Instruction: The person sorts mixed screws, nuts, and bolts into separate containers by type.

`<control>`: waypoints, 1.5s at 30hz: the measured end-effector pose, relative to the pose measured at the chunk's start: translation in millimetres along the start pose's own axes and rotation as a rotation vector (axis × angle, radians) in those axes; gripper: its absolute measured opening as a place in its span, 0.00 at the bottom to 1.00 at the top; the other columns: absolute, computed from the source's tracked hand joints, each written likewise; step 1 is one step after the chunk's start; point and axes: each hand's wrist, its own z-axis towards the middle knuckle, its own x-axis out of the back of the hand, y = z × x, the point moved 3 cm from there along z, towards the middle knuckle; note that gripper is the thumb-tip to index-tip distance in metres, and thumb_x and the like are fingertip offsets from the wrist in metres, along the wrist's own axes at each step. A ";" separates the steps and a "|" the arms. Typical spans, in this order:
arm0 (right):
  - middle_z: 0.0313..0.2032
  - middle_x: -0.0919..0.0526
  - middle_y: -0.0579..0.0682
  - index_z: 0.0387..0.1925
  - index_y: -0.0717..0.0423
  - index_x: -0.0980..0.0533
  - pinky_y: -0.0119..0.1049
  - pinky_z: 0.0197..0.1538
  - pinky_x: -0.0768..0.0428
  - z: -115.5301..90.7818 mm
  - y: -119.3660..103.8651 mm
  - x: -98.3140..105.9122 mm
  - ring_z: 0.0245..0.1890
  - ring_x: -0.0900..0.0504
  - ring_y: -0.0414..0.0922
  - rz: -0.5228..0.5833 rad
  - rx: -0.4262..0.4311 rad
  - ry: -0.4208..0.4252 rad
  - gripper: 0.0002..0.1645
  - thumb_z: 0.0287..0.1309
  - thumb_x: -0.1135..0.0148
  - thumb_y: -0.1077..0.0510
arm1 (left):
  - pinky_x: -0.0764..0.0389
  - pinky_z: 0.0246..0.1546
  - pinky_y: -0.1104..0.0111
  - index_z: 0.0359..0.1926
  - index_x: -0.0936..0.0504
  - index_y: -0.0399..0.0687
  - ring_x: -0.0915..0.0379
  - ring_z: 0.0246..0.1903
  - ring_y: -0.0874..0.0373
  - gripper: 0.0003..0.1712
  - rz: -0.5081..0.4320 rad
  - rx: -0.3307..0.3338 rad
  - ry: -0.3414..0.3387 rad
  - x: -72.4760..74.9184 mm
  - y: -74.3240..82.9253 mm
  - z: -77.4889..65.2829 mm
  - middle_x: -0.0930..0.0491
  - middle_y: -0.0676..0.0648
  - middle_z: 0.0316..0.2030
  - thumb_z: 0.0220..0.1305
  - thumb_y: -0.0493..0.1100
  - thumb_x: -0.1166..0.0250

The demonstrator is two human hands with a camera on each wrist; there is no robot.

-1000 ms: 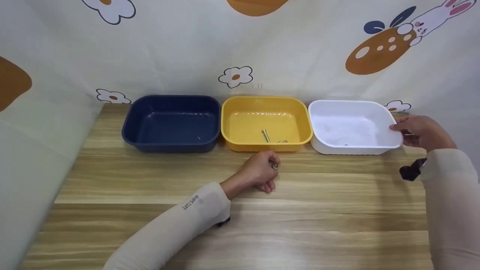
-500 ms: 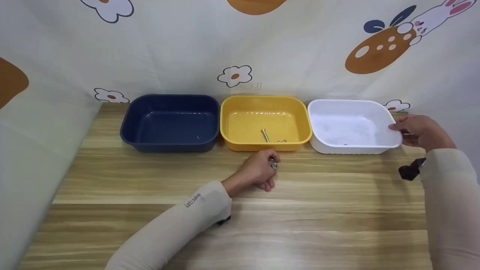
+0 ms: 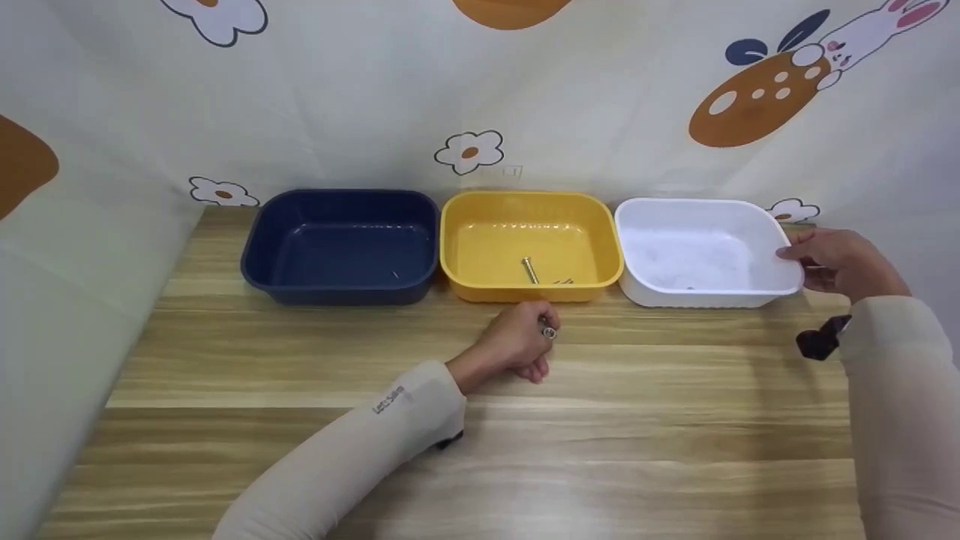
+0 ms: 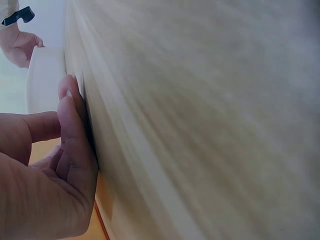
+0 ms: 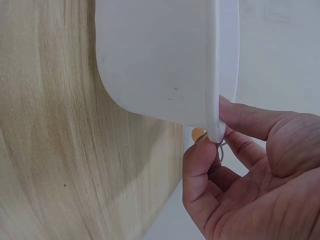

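Note:
My left hand (image 3: 517, 341) rests low on the wooden table in front of the yellow bin (image 3: 457, 289). Its fingers are curled round a metal bolt (image 3: 550, 333), whose round end pokes out beside the thumb in the head view. Most of that bolt is hidden, and in the left wrist view the hand (image 4: 55, 175) covers it. At the right, my right hand (image 3: 847, 259) pinches the rim of the white bin (image 3: 712, 292). In the right wrist view the thumb (image 5: 250, 119) lies over the rim, with the fingers curled beneath it.
A dark blue bin (image 3: 341, 295) stands left of the yellow one, a small sliver-like thing inside. In the yellow bin lie a long bolt (image 3: 530, 270) and several small metal pieces (image 3: 564, 282). A patterned cloth (image 3: 360, 97) hangs directly behind the row of bins.

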 end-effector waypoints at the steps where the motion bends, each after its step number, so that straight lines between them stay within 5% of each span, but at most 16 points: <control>1: 0.30 0.24 0.43 0.49 0.51 0.30 0.33 0.39 0.20 -0.3 0.0 0.1 0.33 0.24 0.43 0.002 0.008 -0.012 0.16 0.63 0.37 0.51 | 0.21 0.13 0.64 0.42 0.24 0.45 0.27 0.10 0.56 0.11 0.002 -0.005 -0.003 0.2 0.5 -0.3 0.23 0.42 0.13 0.61 0.28 0.43; 7: 0.28 0.22 0.41 0.41 0.45 0.26 0.33 0.38 0.21 -2.1 0.1 0.9 0.31 0.23 0.41 0.007 0.048 -0.052 0.07 0.63 0.37 0.53 | 0.22 0.12 0.64 0.39 0.25 0.40 0.28 0.09 0.56 0.07 -0.003 -0.036 -0.008 0.1 2.2 -1.4 0.25 0.42 0.11 0.63 0.28 0.44; 14: 0.29 0.24 0.43 0.52 0.53 0.31 0.34 0.39 0.21 0.9 0.6 0.2 0.33 0.24 0.43 -0.015 0.007 -0.003 0.21 0.62 0.35 0.50 | 0.21 0.13 0.64 0.39 0.25 0.41 0.28 0.10 0.56 0.06 0.016 -0.028 -0.027 0.1 3.1 -3.1 0.25 0.42 0.13 0.64 0.28 0.42; 26: 0.31 0.25 0.44 0.52 0.54 0.31 0.33 0.40 0.20 -1.5 -0.6 0.3 0.34 0.25 0.43 -0.007 0.005 -0.029 0.21 0.63 0.37 0.51 | 0.20 0.15 0.63 0.40 0.25 0.41 0.27 0.10 0.55 0.06 0.011 -0.018 -0.044 -2.9 7.6 -6.6 0.24 0.42 0.14 0.64 0.29 0.41; 30: 0.31 0.25 0.44 0.53 0.54 0.32 0.33 0.40 0.20 -3.0 -0.4 0.4 0.34 0.26 0.43 -0.012 0.014 -0.045 0.21 0.64 0.38 0.50 | 0.20 0.15 0.61 0.40 0.24 0.40 0.27 0.10 0.55 0.06 0.009 -0.029 -0.062 -9.7 15.5 -8.0 0.22 0.40 0.14 0.64 0.29 0.42; 36: 0.29 0.24 0.41 0.38 0.42 0.25 0.32 0.39 0.21 -6.2 0.8 0.3 0.32 0.25 0.39 0.020 0.043 -0.081 0.03 0.64 0.38 0.53 | 0.19 0.16 0.60 0.41 0.23 0.38 0.28 0.09 0.55 0.06 0.042 -0.105 -0.076 -21.6 33.0 -13.6 0.21 0.40 0.14 0.65 0.28 0.44; 45: 0.28 0.23 0.42 0.49 0.51 0.31 0.33 0.40 0.21 -2.2 -0.7 -0.2 0.33 0.24 0.42 0.006 -0.004 -0.014 0.18 0.63 0.36 0.51 | 0.17 0.26 0.54 0.42 0.24 0.43 0.27 0.10 0.55 0.04 0.001 -0.112 -0.091 -31.6 56.7 -13.5 0.21 0.40 0.14 0.67 0.32 0.41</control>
